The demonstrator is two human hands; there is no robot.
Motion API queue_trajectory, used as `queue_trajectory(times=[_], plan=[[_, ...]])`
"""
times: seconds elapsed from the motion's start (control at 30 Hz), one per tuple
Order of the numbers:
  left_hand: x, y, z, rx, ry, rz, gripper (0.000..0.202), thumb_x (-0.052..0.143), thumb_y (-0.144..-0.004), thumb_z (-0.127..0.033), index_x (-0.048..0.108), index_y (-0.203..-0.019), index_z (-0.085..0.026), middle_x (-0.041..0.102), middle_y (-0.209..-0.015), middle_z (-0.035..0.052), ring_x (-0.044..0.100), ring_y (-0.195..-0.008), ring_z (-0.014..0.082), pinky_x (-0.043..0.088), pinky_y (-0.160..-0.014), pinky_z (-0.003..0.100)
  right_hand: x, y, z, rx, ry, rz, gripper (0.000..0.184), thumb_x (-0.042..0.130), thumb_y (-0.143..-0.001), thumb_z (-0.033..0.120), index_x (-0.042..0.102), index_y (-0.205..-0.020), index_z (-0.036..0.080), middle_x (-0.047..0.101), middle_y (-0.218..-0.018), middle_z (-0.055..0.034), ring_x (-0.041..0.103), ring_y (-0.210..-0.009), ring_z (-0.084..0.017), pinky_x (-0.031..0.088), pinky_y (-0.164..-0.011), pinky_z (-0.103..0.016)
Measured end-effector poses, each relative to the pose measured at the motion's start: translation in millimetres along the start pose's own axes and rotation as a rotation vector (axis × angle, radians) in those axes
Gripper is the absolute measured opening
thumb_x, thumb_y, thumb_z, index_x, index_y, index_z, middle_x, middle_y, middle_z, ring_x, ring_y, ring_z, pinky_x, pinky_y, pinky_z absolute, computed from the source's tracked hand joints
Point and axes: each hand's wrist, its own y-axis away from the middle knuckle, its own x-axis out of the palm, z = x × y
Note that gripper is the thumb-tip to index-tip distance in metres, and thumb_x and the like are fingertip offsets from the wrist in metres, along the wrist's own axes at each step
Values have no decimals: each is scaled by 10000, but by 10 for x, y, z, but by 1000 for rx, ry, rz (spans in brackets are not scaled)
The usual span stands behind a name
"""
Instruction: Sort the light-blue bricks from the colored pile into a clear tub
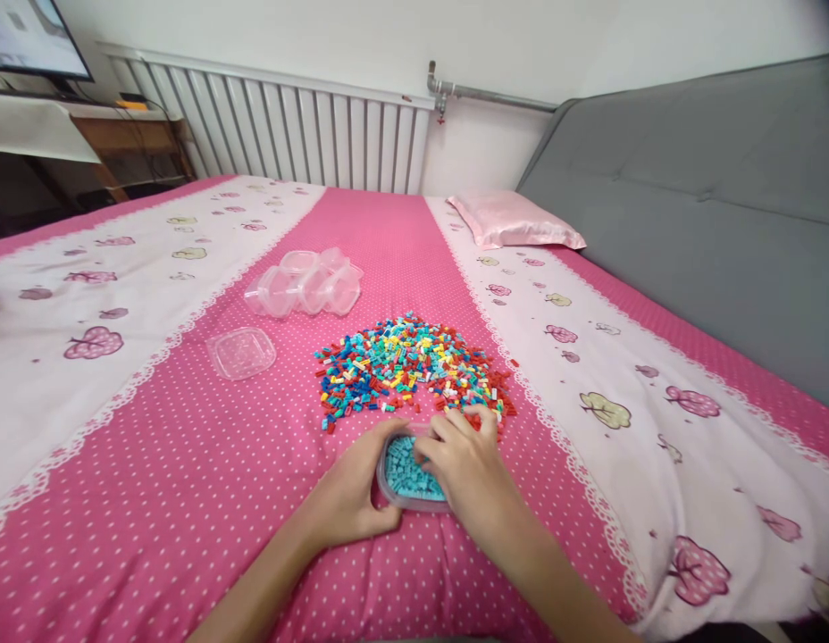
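A clear plastic container (422, 505) filled with small teal building bricks (406, 469) sits on the bed close to me. My left hand (355, 489) curls round its left side, thumb at the near edge and fingers at the far edge. Over the right part of the container is my right hand (466, 457), its fingers bent and pinched together above the teal bricks. Whatever lies between those fingertips is hidden. Just beyond both hands spreads a loose pile of mixed small bricks (414, 357) in red, blue, teal, yellow and white.
Several clear plastic containers (307, 284) lie grouped at the far left of the pile, with a clear lid (241, 354) nearer. A pink pillow (514, 220) rests by the grey headboard (689, 196). A radiator (273, 121) lines the wall; a screen (32, 40) stands left.
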Motion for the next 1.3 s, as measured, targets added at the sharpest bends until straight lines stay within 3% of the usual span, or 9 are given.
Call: queue_trajectory(times=[0.33,0.6,0.93,1.3], plan=[[3,4,0,-8,-1,-3,951,654,-629,-96,238,-1470,-249,463,-1438,124,487,-1311,315,417,-1112,463,-15,-10,-76,-16,-31,-41,107,782,-840,205,722,-806,286,627,-805,33,539,-867,-172,204,-909,-412],[-4,-19,-25,-11,8,6,933,639,-628,-86,253,-1463,-238,480,-1425,127,501,-1293,312,422,-1105,462,-6,-6,-51,-46,62,-36,165,756,-856,180,705,-713,244,632,-816,16,523,-877,-179,209,-912,-403],[-6,-11,-35,3,34,-2,943,654,-633,-91,247,-1468,-255,478,-1426,106,511,-1284,299,431,-1101,429,-84,2,-156,-29,-19,4,161,790,-828,184,713,-709,260,632,-805,21,538,-877,-173,187,-930,-410],[-7,-11,-28,0,13,2,940,661,-632,-95,252,-1463,-248,493,-1413,117,516,-1277,311,442,-1090,450,-62,18,-119,-102,100,9,149,760,-858,203,712,-725,251,628,-821,17,521,-874,-166,212,-901,-396]])
